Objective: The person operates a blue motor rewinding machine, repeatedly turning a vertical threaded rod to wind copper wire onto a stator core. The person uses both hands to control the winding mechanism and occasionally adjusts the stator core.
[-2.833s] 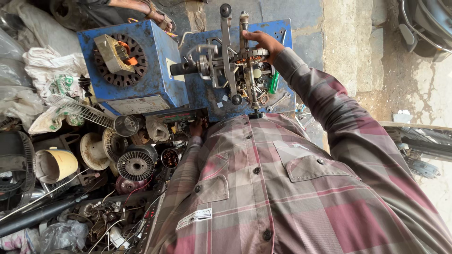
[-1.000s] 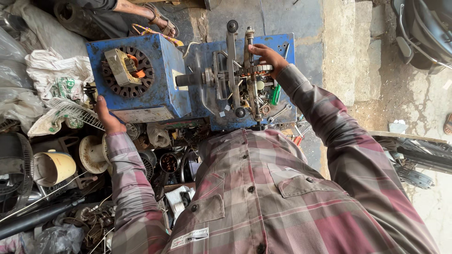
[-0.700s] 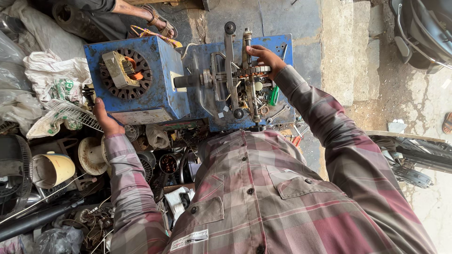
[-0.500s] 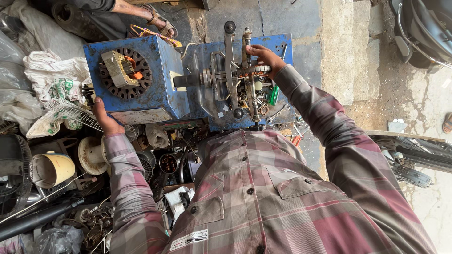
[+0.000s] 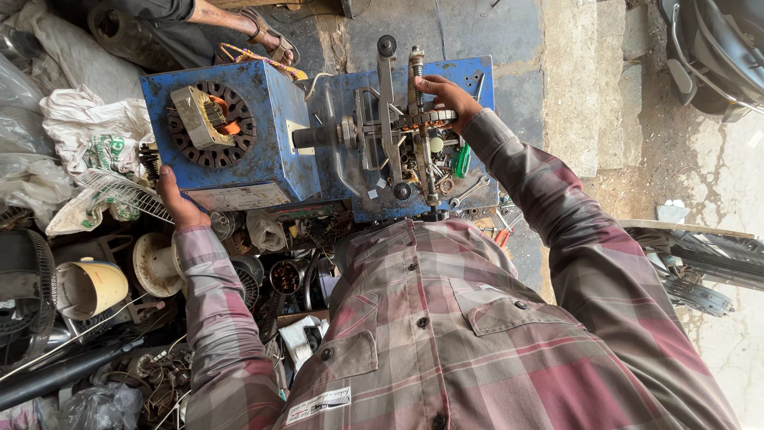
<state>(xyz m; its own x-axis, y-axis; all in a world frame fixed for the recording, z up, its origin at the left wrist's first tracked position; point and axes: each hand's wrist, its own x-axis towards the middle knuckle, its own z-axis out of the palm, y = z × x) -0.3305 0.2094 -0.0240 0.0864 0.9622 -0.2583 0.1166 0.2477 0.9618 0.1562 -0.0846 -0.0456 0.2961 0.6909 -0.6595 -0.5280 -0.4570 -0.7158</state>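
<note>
- Right hand (image 5: 442,91): fingers closed around the winder spindle (image 5: 415,119) at the machine's far right corner, seemingly to hold it in place.
- Left hand (image 5: 177,203): fingers curl under the blue box (image 5: 231,135) at its near left corner, bracing it.
- Stator (image 5: 208,121) sits on the box top.

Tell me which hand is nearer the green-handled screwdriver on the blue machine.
Right. The right hand grips the metal fixture just above the green-handled screwdriver; the left hand rests at the blue machine's far left corner.

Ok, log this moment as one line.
left hand: on corner of blue winding machine | right hand: gripping copper coil former | stator: mounted on machine face
</note>
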